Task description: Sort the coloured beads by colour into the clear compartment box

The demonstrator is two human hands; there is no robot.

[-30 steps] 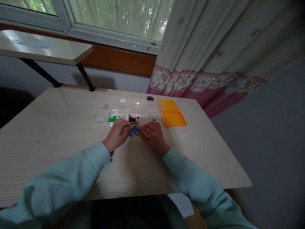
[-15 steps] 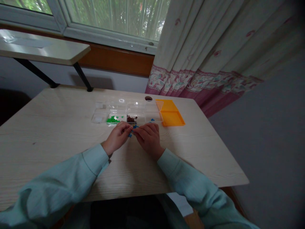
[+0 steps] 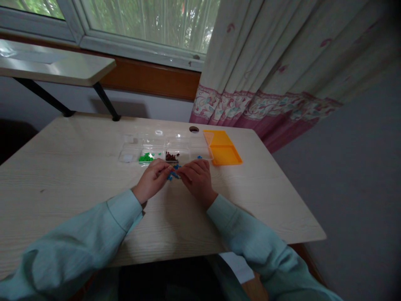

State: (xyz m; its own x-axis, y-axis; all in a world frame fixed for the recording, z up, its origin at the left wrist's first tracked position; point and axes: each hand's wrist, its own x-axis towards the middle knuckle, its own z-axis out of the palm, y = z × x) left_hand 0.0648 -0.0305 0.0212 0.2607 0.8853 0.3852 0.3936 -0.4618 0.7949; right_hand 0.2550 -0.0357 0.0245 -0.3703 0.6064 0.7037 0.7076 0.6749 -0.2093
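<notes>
My left hand (image 3: 154, 177) and my right hand (image 3: 198, 179) meet fingertip to fingertip above the table, both pinched closed. What sits between the fingertips is too small to make out. Small blue pieces (image 3: 176, 175) lie in a loose group just under and between the fingers. Right behind the hands stands a clear plastic box (image 3: 189, 147) with compartments. Small green pieces (image 3: 145, 158) fill part of one compartment, dark red-brown pieces (image 3: 171, 156) another. A few blue pieces (image 3: 199, 157) show at the box's right part.
An open orange case (image 3: 226, 154) lies right of the clear box. The wooden table (image 3: 94, 179) has a round cable hole (image 3: 194, 129) at its back edge. A raised shelf (image 3: 78, 71) on black legs stands at the back left. A curtain (image 3: 250, 83) hangs behind.
The fingertips have drawn slightly apart, and more of the blue pieces between them show. The whole view has shifted a little. Box and orange case stay in place.
</notes>
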